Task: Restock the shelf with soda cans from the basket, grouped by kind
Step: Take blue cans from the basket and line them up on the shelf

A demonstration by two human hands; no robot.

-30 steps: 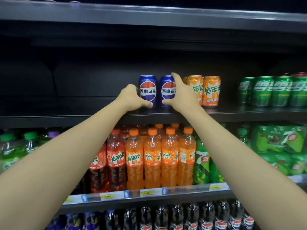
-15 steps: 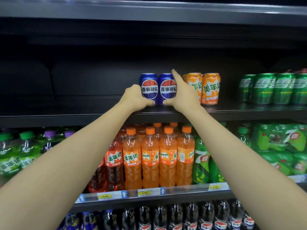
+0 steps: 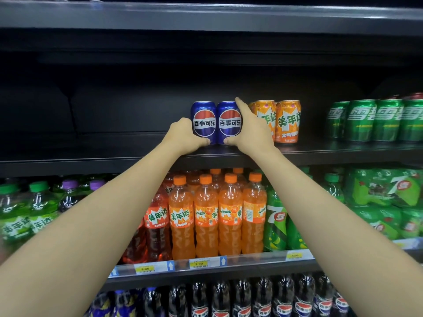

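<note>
We are holding two blue cans side by side on the dark shelf [image 3: 137,154], just left of the orange cans [image 3: 287,121]. If we are pushing too hard, our right hand [image 3: 250,131] could be bumping an orange can over, or a blue can could be tipping. Our left hand [image 3: 183,137] is curling around the left blue can [image 3: 204,121]. Our right hand is wrapping the right blue can [image 3: 229,122], one finger pointing up. Both arms are reaching up and forward

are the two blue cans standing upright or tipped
Upright: both blue cans stand side by side on the shelf, logos level, left hand and right hand holding them.
</note>
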